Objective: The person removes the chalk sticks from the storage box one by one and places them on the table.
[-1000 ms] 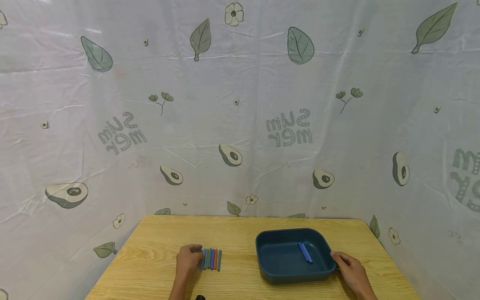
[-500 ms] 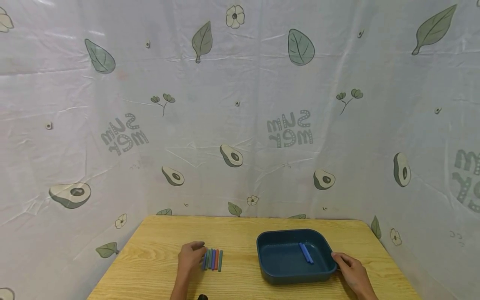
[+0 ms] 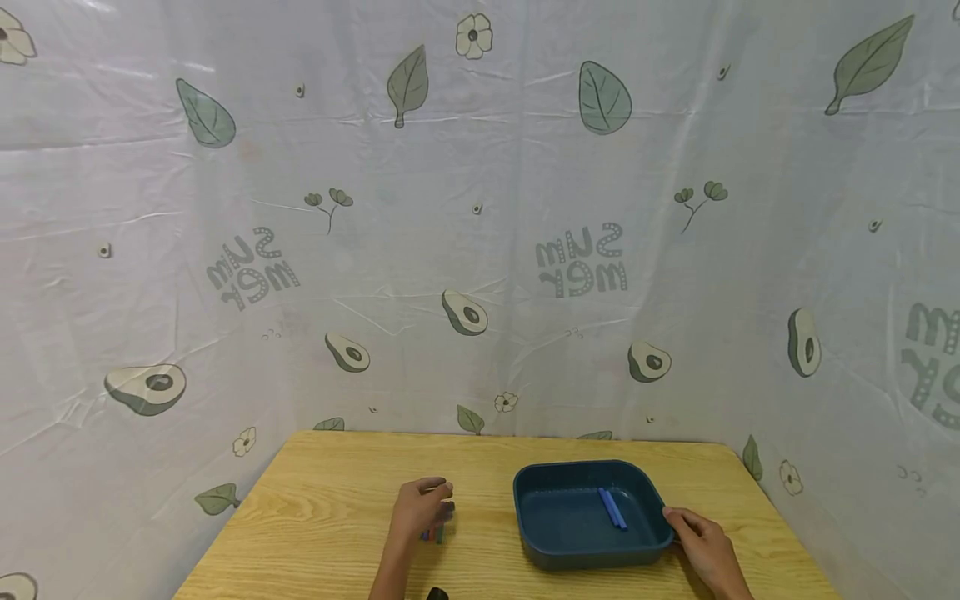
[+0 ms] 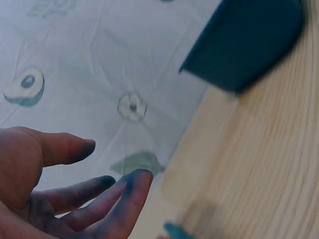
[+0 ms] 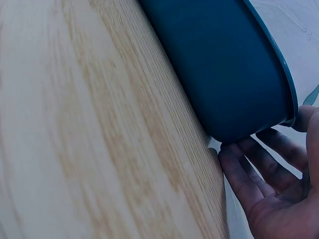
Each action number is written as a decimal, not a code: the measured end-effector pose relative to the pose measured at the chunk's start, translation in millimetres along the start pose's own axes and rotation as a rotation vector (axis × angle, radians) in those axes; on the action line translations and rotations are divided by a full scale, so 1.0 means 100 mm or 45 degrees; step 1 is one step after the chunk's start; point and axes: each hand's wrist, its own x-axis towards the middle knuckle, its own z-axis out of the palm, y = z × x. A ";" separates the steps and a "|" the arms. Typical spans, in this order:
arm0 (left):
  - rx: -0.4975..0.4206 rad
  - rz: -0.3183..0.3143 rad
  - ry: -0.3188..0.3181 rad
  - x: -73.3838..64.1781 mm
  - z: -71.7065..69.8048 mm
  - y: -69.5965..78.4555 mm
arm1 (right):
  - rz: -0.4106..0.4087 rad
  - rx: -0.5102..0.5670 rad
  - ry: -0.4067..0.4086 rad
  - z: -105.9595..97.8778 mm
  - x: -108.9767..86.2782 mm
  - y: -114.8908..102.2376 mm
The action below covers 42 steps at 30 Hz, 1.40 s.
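Note:
My left hand [image 3: 420, 507] hovers over a row of coloured chalk sticks [image 3: 439, 536], hiding most of it. Its fingers are spread and slightly bent, with nothing between them; the fingertips look dark and smudged in the left wrist view. Below them a blurred teal chalk end [image 4: 177, 231] shows at the bottom edge. To the right stands a dark blue rectangular basin [image 3: 592, 560] with two blue chalk sticks [image 3: 612, 508] lying inside. My right hand [image 3: 707, 546] holds the basin's near right corner, thumb at the rim and fingers against the underside.
The wooden table [image 3: 337, 467] carries the basin and the chalk row. A pale sheet [image 3: 510, 250] printed with leaves and avocados hangs behind and along both sides. A small black object [image 3: 437, 593] pokes up at the bottom edge near my left forearm.
My left hand has shifted right from the left end of the chalk row to above it, now covering most sticks. The right hand and the basin have stayed put.

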 end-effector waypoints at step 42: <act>-0.260 -0.235 -0.128 0.12 2.06 0.47 | -0.012 0.055 0.068 0.04 0.01 0.03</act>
